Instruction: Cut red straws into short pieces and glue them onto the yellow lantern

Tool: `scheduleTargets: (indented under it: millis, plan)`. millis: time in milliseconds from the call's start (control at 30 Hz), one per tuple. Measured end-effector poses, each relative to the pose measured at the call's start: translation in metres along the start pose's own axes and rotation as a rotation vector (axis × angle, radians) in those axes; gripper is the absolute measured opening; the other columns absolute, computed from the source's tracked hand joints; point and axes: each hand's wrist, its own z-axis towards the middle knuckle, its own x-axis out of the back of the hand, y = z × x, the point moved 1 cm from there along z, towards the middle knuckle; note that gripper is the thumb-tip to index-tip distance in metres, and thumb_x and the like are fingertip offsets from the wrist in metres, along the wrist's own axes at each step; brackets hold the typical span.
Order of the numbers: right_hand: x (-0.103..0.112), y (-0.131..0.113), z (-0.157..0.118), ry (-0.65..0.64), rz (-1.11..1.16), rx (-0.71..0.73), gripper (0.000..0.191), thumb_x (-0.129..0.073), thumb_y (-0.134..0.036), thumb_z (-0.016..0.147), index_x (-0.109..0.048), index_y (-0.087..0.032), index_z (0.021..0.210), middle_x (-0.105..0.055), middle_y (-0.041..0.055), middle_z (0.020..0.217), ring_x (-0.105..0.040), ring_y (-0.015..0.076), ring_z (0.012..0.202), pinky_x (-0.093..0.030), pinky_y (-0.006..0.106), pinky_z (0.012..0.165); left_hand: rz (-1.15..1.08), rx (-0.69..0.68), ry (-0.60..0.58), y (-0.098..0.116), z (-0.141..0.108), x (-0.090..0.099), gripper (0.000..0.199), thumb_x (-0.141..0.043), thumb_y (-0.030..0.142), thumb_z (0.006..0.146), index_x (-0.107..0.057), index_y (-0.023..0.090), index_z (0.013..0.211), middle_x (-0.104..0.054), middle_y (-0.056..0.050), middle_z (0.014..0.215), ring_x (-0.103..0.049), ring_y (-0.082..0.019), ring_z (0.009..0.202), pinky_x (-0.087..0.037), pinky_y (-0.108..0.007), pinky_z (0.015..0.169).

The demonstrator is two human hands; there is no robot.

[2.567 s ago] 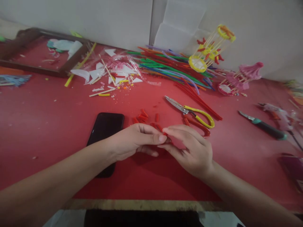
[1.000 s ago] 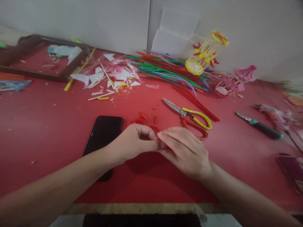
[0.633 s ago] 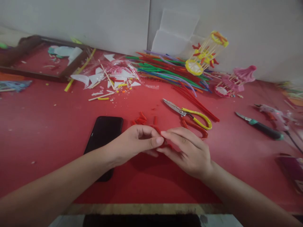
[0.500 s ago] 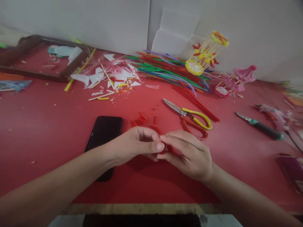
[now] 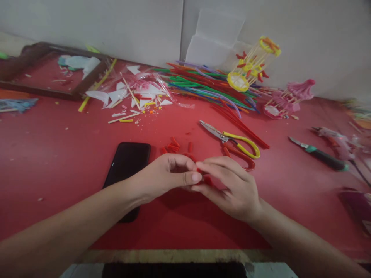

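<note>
My left hand (image 5: 171, 175) and my right hand (image 5: 232, 185) meet over the red table (image 5: 185, 227). Both are closed on a small red piece (image 5: 199, 170), mostly hidden by the fingertips; it looks like fuzzy craft stem. More red shows between the right fingers. Just beyond the left hand lie several short red pieces (image 5: 173, 145). Scissors (image 5: 223, 137) with one yellow and one red handle rest open behind the right hand. A black phone (image 5: 127, 162) lies partly under the left forearm.
Behind are bundled coloured stems (image 5: 203, 83), white and yellow scraps (image 5: 145, 96), a yellow stick model (image 5: 238, 81) and a pink one (image 5: 290, 98). A green-handled knife (image 5: 324, 157), a glue gun (image 5: 337, 143) and a dark red object (image 5: 355, 208) lie right. A brown frame (image 5: 37, 90) lies far left.
The fingertips have shifted slightly around the red piece, and the right hand has moved a little to the left. The objects on the table stay in place.
</note>
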Motion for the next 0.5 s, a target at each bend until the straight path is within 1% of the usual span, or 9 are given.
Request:
scheduleTargets:
  millis: [67,133,233,367,500]
  plan:
    - [-0.001,-0.0008,0.0002,0.042,-0.036,-0.039,0.03,-0.07,-0.028,0.085,-0.063,-0.019,0.112,-0.073,0.0057,0.097,-0.07,0.0161,0.087,-0.061,0.028,0.08,0.004,-0.03,0.053,0.0011,0.0,-0.0006,0.016,-0.08,0.023,0.074,-0.069,0.013,0.067,-0.067,0.005,0.062,-0.06,-0.003,0.06,-0.047,-0.011,0.062]
    - [-0.0016,-0.0012,0.0006,0.051,-0.06,-0.038,0.027,-0.07,-0.029,0.085,-0.064,-0.019,0.109,-0.073,0.0055,0.095,-0.07,0.016,0.085,-0.061,0.027,0.08,-0.002,-0.021,0.069,0.0016,-0.0003,-0.0012,0.016,-0.081,0.022,0.073,-0.069,0.013,0.066,-0.067,0.005,0.062,-0.059,-0.003,0.059,-0.046,-0.011,0.061]
    - [-0.001,-0.0005,0.0018,0.039,-0.07,-0.002,0.02,-0.067,-0.029,0.087,-0.066,-0.017,0.103,-0.074,0.0048,0.089,-0.07,0.0146,0.083,-0.061,0.025,0.079,-0.003,0.003,0.05,0.0017,-0.0006,-0.0011,0.018,-0.081,0.024,0.073,-0.069,0.013,0.065,-0.066,0.005,0.062,-0.059,-0.003,0.058,-0.047,-0.012,0.06]
    - [0.0008,0.0018,0.0035,0.036,-0.058,0.015,0.02,-0.068,-0.032,0.087,-0.065,-0.018,0.101,-0.074,0.0042,0.089,-0.07,0.0148,0.083,-0.061,0.025,0.078,0.015,0.04,0.012,0.0004,0.0003,0.0009,0.019,-0.082,0.025,0.072,-0.069,0.014,0.065,-0.066,0.004,0.062,-0.058,-0.004,0.059,-0.046,-0.014,0.061]
    - [0.0011,0.0032,0.0032,0.024,-0.071,0.016,0.023,-0.069,-0.032,0.085,-0.066,-0.017,0.103,-0.074,0.005,0.092,-0.071,0.0155,0.085,-0.061,0.026,0.08,0.05,0.029,0.04,0.0005,0.0009,0.001,0.021,-0.08,0.027,0.073,-0.068,0.014,0.064,-0.065,0.004,0.061,-0.056,-0.005,0.059,-0.044,-0.017,0.062]
